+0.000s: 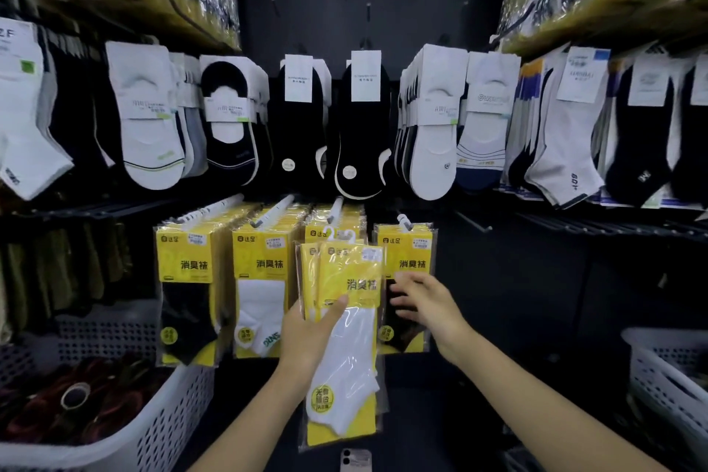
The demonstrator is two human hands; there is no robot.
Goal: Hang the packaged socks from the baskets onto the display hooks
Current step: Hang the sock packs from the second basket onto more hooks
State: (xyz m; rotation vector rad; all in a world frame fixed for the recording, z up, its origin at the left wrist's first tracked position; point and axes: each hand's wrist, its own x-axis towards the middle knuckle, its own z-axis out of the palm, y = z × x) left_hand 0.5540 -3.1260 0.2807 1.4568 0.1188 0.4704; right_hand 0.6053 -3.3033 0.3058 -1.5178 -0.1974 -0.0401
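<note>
Left hand (306, 341) gripping clear-wrapped yellow packets of white socks (344, 337) before the row of display hooks (335, 209), right hand (425, 299) fingers loosely spread, touching a hung yellow packet of black socks (406, 264), white perforated plastic basket (153, 429) lower left.

Packs, hooks and baskets
We see the sock packs (344, 337) in front of the third hook (336, 208); the left basket (161, 414) at eight o'clock, the right basket (659, 368) at four.

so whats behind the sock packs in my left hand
A row of yellow sock packs hanging on a display hook; only their top edges show above the held packs in the left hand. Their sock colour is covered.
</note>
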